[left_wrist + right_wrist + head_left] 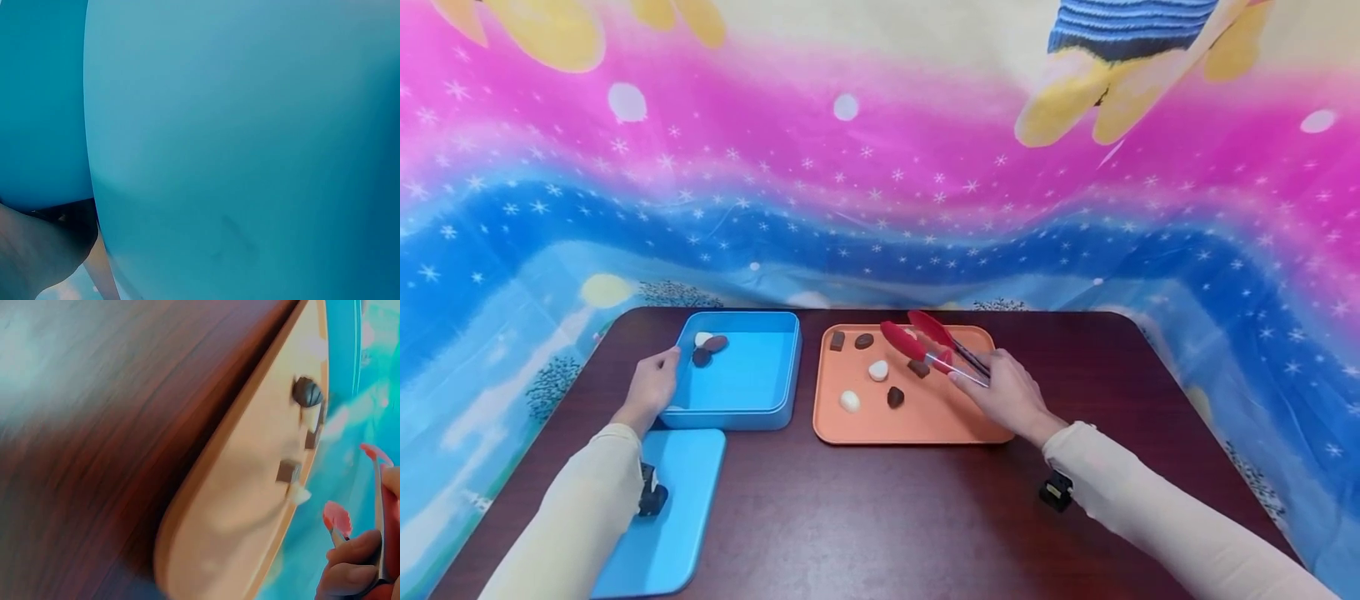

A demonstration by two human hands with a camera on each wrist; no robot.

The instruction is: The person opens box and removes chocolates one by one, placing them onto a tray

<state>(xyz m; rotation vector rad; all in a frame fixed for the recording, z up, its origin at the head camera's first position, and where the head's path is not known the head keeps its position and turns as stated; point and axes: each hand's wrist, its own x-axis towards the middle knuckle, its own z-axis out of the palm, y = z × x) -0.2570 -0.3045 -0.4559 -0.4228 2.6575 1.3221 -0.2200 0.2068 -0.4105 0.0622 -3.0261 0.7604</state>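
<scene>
My left hand grips the left wall of a light-blue box; in the left wrist view the blue plastic fills most of the picture. Inside the box, a white, a brown and a dark chocolate lie together at the back left. My right hand holds tongs with red tips over an orange tray. The tongs' tips stand apart, with nothing seen between them. Several chocolates lie spread on the tray, among them a white one, a dark one and a brown square one.
A flat blue lid lies in front of the box, under the left forearm. Box, lid and tray sit on a dark reddish-brown table. A colourful printed cloth hangs close behind the table and along its sides.
</scene>
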